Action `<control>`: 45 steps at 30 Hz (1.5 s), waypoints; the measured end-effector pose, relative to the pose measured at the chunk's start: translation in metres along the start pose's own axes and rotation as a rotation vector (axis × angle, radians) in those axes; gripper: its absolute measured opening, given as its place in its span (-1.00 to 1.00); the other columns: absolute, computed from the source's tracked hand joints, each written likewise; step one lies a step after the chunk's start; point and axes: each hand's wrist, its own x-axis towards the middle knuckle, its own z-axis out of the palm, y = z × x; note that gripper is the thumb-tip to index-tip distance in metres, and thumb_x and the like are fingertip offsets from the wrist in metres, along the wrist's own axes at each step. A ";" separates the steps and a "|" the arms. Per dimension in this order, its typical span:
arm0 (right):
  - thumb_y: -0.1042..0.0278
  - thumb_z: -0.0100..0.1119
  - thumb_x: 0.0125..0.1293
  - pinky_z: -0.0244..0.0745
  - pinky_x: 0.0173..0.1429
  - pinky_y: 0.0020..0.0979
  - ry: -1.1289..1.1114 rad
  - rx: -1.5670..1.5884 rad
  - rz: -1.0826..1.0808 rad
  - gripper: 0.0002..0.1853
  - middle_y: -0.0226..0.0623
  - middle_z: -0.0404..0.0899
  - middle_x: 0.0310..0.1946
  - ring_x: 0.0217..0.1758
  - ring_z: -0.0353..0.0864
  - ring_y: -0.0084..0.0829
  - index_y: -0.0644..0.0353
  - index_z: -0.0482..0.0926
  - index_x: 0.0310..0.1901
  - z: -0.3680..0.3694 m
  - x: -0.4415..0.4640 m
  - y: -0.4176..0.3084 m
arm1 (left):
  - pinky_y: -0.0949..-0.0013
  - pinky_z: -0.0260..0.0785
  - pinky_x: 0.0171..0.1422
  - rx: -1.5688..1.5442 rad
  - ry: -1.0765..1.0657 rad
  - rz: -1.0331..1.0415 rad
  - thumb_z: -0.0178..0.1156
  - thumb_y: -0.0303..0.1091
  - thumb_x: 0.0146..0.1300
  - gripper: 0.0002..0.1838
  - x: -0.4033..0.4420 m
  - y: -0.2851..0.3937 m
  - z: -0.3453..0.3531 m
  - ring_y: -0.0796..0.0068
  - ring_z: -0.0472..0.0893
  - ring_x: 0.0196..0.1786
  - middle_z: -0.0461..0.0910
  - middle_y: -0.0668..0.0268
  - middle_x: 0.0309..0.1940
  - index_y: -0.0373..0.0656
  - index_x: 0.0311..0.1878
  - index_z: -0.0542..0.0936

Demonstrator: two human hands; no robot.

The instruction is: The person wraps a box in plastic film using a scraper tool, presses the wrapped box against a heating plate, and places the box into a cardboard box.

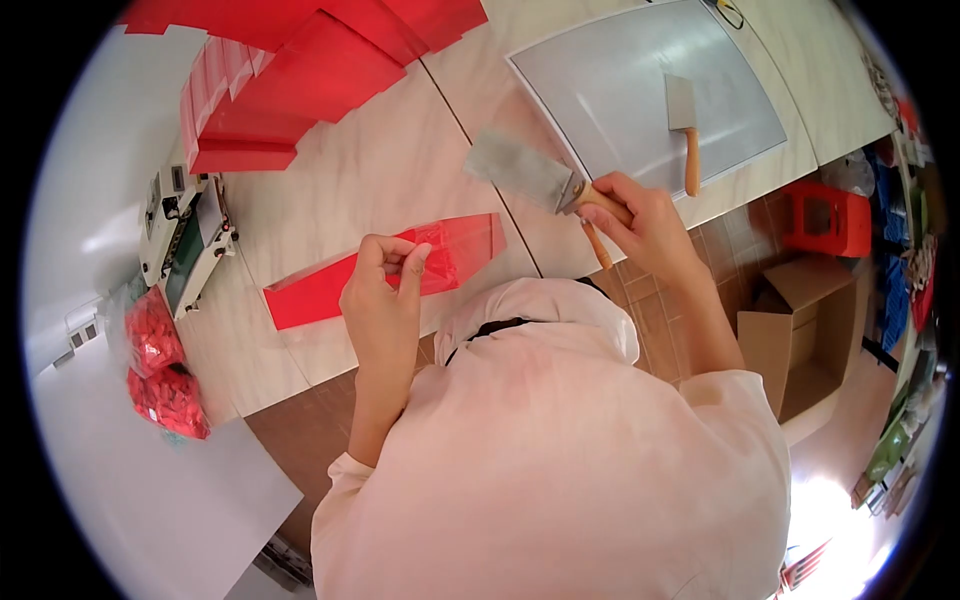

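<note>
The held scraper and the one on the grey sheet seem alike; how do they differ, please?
The held scraper is gripped in the right hand; the lying scraper rests on the grey sheet. The held scraper's blade points left in the picture, while the lying scraper's points to the top. Both have broad blades and wood-coloured handles.

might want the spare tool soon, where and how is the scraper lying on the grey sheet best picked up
By its wooden handle, probably coming from the near table edge: the handle points that way, while the flat metal blade points away across the grey sheet. The right hand is closer but holds another scraper.
</note>
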 end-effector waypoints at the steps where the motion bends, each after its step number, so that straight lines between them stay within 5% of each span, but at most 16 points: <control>1: 0.24 0.27 0.25 0.35 -0.48 -0.40 -0.060 -0.002 -0.025 -0.76 -0.25 0.50 -0.65 -0.64 0.48 -0.34 0.25 0.54 -0.24 -0.004 -0.001 -0.004 | 0.48 0.37 -0.33 -0.004 0.011 0.007 0.29 -0.38 0.22 -0.81 0.000 -0.002 0.000 0.58 0.51 -0.45 0.56 0.32 -0.49 -0.24 -0.34 0.47; 12: 0.18 0.27 0.23 0.37 -0.46 -0.39 -0.291 -0.152 -0.257 -0.73 -0.27 0.56 -0.58 -0.58 0.52 -0.30 0.24 0.57 -0.26 -0.026 0.004 -0.026 | 0.50 0.39 -0.24 -0.187 -0.016 -0.083 0.32 -0.42 0.19 -0.83 0.004 -0.027 -0.004 0.60 0.52 -0.35 0.59 0.33 -0.44 -0.28 -0.33 0.52; 17: 0.18 0.25 0.24 0.40 -0.44 -0.37 -0.327 -0.216 -0.255 -0.75 -0.26 0.58 -0.55 -0.54 0.56 -0.27 0.22 0.57 -0.26 -0.026 0.009 -0.039 | 0.51 0.42 -0.14 -0.271 -0.083 -0.122 0.33 -0.41 0.16 -0.77 0.006 -0.026 -0.014 0.59 0.56 -0.25 0.62 0.31 -0.33 -0.30 -0.16 0.58; 20: 0.30 0.24 0.25 0.39 -0.39 -0.40 -0.398 -0.200 -0.219 -0.77 -0.21 0.57 -0.49 -0.50 0.51 -0.26 0.30 0.55 -0.19 -0.028 0.009 -0.045 | 0.52 0.44 -0.22 -0.280 -0.079 -0.133 0.31 -0.46 0.15 -0.78 0.006 -0.027 -0.014 0.60 0.59 -0.28 0.65 0.31 -0.35 -0.26 -0.13 0.62; 36: 0.24 0.23 0.25 0.40 -0.40 -0.40 -0.448 -0.295 -0.298 -0.75 -0.23 0.58 -0.47 -0.49 0.55 -0.26 0.27 0.57 -0.20 -0.019 0.017 -0.046 | 0.55 0.49 -0.26 -0.419 -0.127 -0.258 0.31 -0.44 0.17 -0.77 0.010 -0.038 -0.009 0.62 0.56 -0.34 0.62 0.29 -0.35 -0.33 -0.12 0.60; 39: 0.17 0.21 0.27 0.34 -0.50 -0.33 -0.380 -0.277 -0.353 -0.77 -0.28 0.54 -0.59 -0.60 0.50 -0.23 0.19 0.56 -0.31 -0.015 0.015 -0.053 | 0.55 0.49 -0.26 -0.385 -0.114 -0.268 0.30 -0.44 0.19 -0.79 0.010 -0.037 -0.010 0.63 0.56 -0.34 0.62 0.31 -0.36 -0.30 -0.13 0.61; 45: 0.18 0.20 0.27 0.35 -0.47 -0.30 -0.413 -0.321 -0.401 -0.77 -0.27 0.52 -0.58 -0.57 0.48 -0.19 0.19 0.55 -0.33 -0.010 0.011 -0.067 | 0.56 0.47 -0.28 -0.270 0.001 -0.158 0.25 -0.43 0.24 -0.83 0.006 -0.048 -0.018 0.63 0.56 -0.36 0.61 0.32 -0.36 -0.24 -0.13 0.62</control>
